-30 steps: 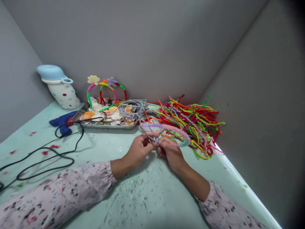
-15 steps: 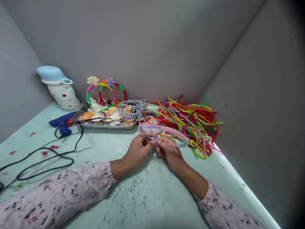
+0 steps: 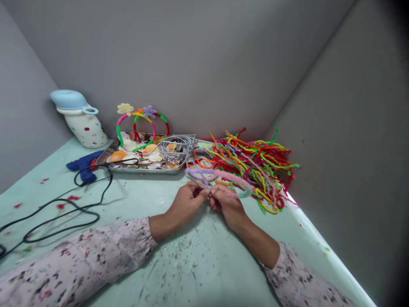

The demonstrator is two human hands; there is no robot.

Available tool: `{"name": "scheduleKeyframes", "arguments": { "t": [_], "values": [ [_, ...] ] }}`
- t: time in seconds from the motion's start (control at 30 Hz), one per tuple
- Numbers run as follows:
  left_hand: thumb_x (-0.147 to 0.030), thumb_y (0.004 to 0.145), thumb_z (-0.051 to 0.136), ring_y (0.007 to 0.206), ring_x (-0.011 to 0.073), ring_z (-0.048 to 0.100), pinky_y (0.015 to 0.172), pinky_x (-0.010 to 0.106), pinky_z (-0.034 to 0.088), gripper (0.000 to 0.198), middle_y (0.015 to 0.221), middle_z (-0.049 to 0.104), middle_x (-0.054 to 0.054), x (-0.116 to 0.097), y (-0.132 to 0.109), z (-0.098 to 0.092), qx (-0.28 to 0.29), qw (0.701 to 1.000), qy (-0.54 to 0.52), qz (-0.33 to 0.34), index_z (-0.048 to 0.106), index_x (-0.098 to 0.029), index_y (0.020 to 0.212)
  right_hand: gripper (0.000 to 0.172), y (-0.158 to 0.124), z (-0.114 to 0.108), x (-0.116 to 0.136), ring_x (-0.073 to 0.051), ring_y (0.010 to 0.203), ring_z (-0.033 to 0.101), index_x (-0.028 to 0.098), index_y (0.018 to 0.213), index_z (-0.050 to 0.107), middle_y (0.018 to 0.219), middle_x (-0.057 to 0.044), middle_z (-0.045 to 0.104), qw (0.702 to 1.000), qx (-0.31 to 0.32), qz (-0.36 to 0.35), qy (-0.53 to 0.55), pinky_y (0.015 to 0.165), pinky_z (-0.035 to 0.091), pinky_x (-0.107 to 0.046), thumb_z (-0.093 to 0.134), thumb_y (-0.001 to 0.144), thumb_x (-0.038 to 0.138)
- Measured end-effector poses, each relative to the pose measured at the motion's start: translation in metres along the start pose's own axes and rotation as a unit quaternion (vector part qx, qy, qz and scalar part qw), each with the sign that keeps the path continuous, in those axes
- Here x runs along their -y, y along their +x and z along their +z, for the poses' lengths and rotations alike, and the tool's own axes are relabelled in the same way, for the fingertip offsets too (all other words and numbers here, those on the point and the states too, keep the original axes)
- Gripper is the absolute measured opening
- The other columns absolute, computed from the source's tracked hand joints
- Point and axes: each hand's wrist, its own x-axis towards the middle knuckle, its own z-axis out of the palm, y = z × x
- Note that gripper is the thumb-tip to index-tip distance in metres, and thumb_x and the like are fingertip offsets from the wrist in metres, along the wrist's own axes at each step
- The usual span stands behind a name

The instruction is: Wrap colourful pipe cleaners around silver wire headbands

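Observation:
My left hand and my right hand meet at the middle of the pale green table. Both pinch a curved headband wrapped in purple, pink and pale blue fuzzy pipe cleaner. The fingertips of both hands close on the band's near end, where a thin purple strand is wound. The band arches away from my hands toward a heap of colourful pipe cleaners. Floral sleeves cover both forearms.
A metal tray holds shells, grey bare headbands and two finished headbands with flowers. A blue glue gun with a black cord lies at left. A spotted jug leans on the grey wall.
My hands stay together at the band's end with only small finger shifts. The view has dipped slightly.

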Motion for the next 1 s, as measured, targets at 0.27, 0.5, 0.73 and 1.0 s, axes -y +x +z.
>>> {"name": "scheduleKeyframes", "arguments": {
  "t": [0.27, 0.5, 0.73, 1.0],
  "values": [
    [-0.020, 0.083, 0.053, 0.064, 0.0164, 0.060, 0.068, 0.030, 0.046, 0.023, 0.063, 0.065, 0.005, -0.006, -0.001, 0.000, 0.014, 0.999, -0.037, -0.002, 0.061, -0.015, 0.061, 0.018, 0.000, -0.001, 0.000, -0.010, 0.049, 0.045, 0.019, 0.065, 0.057, 0.052, 0.003, 0.053, 0.999, 0.025, -0.010, -0.032, 0.049, 0.034, -0.023, 0.053, 0.078, 0.030],
    [-0.015, 0.076, 0.051, 0.058, 0.0141, 0.057, 0.061, 0.027, 0.043, 0.023, 0.056, 0.060, 0.003, -0.010, -0.002, 0.001, 0.001, 0.997, -0.074, -0.021, 0.056, -0.016, 0.054, 0.022, 0.001, 0.000, -0.009, -0.011, 0.050, 0.045, 0.020, 0.061, 0.054, 0.053, 0.002, 0.053, 0.996, 0.033, -0.018, -0.076, 0.050, 0.034, -0.024, 0.052, 0.079, 0.032],
    [-0.018, 0.077, 0.052, 0.059, 0.0143, 0.055, 0.062, 0.028, 0.043, 0.022, 0.057, 0.059, 0.002, -0.009, -0.003, 0.001, -0.004, 0.998, -0.061, -0.022, 0.054, -0.017, 0.054, 0.022, 0.001, 0.001, -0.007, -0.011, 0.049, 0.046, 0.020, 0.058, 0.054, 0.052, 0.002, 0.053, 0.996, 0.020, -0.031, -0.082, 0.049, 0.034, -0.024, 0.053, 0.078, 0.030],
    [-0.025, 0.078, 0.060, 0.059, 0.0122, 0.049, 0.059, 0.026, 0.039, 0.009, 0.065, 0.055, -0.002, -0.006, -0.003, 0.001, -0.047, 0.998, -0.030, -0.026, 0.056, -0.017, 0.081, 0.018, -0.001, 0.001, 0.003, -0.010, 0.047, 0.044, 0.019, 0.064, 0.057, 0.050, 0.004, 0.052, 1.000, -0.013, -0.002, -0.028, 0.048, 0.033, -0.024, 0.053, 0.078, 0.030]
  ]
}}
